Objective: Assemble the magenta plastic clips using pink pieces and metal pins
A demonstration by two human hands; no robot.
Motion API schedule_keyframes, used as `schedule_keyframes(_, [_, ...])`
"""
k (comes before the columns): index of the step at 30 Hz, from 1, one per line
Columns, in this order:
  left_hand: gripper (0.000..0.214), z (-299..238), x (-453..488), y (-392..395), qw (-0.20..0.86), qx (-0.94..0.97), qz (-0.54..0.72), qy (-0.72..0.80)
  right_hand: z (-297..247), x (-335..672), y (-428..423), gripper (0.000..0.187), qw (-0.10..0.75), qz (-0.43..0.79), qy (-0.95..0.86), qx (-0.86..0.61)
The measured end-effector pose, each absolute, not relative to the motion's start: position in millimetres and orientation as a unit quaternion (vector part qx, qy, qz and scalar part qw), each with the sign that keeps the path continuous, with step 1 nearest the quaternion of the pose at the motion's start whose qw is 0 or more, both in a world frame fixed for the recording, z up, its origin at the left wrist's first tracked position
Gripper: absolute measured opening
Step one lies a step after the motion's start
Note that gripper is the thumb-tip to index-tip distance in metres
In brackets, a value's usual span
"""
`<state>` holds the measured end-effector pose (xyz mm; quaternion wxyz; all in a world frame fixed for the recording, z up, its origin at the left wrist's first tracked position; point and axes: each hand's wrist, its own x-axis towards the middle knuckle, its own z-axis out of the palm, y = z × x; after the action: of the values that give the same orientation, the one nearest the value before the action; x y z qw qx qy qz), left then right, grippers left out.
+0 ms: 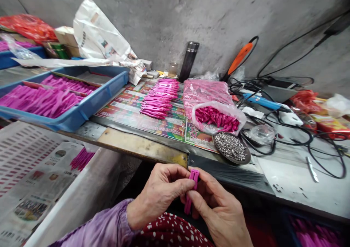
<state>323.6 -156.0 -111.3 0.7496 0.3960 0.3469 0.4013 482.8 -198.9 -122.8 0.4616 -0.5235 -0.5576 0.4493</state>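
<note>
My left hand (160, 194) and my right hand (216, 207) meet just below the table edge, pinching a pink plastic clothes peg (193, 188) upright between their fingers. Its lower end hangs down between my hands. Beyond the edge, rows of matching pink pegs (160, 98) lie on a printed mat (128, 112). To their right, a clear plastic bag (207, 108) holds loose pink pieces. A round metal dish (232, 148) of small metal pieces sits nearest my right hand, out of reach of my fingers' current grip.
A blue tray (90, 97) of pink pieces stands left. Newspaper (35, 177) covers a surface at lower left. Black cables (276, 130), a blue-handled tool (262, 102) and an orange-handled tool (240, 57) lie right, by a dark flask (188, 61) and a concrete wall (136, 21).
</note>
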Motion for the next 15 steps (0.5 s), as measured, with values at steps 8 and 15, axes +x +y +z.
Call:
schedule_keyframes(8, [0.041,-111.7,323.4,-154.9,0.752,0.394,0.405,0.341,-123.6,483.7,-197.8,0.041,0.454,0.452,-0.553,-0.533])
schedule_keyframes(15, [0.041,-113.9,324.2,-154.3,0.748,0.394,0.409,0.343,-124.0,483.1,-198.2,0.038,0.454,0.460,-0.559,-0.519])
